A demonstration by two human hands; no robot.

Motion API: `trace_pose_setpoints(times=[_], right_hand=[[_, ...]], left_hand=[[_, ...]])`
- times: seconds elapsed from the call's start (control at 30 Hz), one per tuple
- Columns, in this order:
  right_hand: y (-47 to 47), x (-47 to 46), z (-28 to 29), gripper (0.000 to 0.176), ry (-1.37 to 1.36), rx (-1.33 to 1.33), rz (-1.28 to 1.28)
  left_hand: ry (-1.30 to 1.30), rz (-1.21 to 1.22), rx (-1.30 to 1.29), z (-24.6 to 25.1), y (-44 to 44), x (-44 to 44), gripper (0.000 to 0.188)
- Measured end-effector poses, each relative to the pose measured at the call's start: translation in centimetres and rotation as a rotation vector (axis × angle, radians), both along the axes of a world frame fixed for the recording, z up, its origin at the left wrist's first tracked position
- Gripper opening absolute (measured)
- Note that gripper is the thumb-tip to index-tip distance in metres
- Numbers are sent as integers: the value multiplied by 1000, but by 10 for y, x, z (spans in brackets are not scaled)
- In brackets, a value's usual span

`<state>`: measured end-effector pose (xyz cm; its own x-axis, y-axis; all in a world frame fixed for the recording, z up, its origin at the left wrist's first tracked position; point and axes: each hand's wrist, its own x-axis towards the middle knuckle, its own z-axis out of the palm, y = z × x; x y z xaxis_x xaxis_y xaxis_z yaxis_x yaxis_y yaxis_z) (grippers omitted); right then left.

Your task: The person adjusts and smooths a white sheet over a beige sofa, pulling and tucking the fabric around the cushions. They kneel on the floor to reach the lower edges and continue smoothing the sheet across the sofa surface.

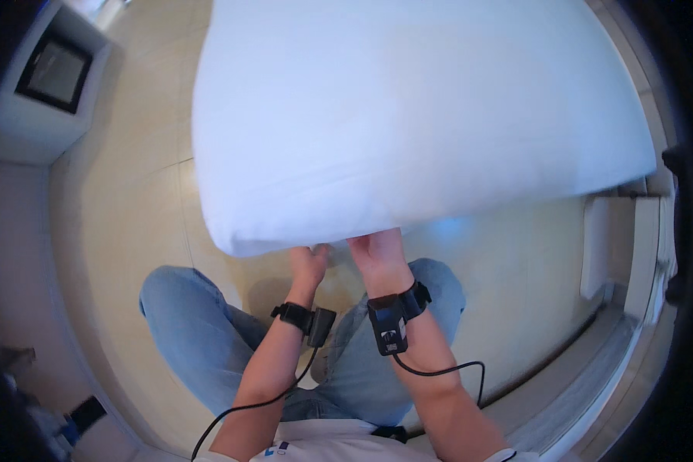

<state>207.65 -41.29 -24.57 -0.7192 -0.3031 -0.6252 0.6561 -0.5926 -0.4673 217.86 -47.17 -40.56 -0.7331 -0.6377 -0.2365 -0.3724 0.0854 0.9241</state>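
A mattress covered with a smooth white sheet (381, 127) fills the upper middle of the head view. At its near edge, my left hand (308, 267) reaches up to the underside with the thumb showing; its other fingers are hidden. To the right of it, my right hand (376, 249) goes beneath the same edge, palm side partly in view and fingers out of sight. Whether either hand grips the sheet or the mattress cannot be told. Each wrist wears a black strap with a small cabled device, one on the left (321, 327) and one on the right (387, 324).
My bent knees in jeans (193, 317) flank my forearms above the pale tiled floor (138, 219). A white cabinet with a dark-framed panel (55, 72) stands at upper left. Along the right run a white upright panel (603, 245) and a grey ledge (572, 369).
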Motion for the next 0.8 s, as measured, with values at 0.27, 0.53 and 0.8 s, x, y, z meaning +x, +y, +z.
trace_pose_setpoints(times=[0.27, 0.53, 0.8], right_hand=[[6, -4, -4, 7, -35, -60, 115], [-1, -6, 5, 19, 46, -60, 122], [3, -14, 10, 14, 41, -168, 62]], left_hand=[[-620, -188, 89, -78, 28, 62, 31], [-719, -500, 279, -90, 22, 129, 38], [-85, -921, -23, 76, -9, 2, 35]])
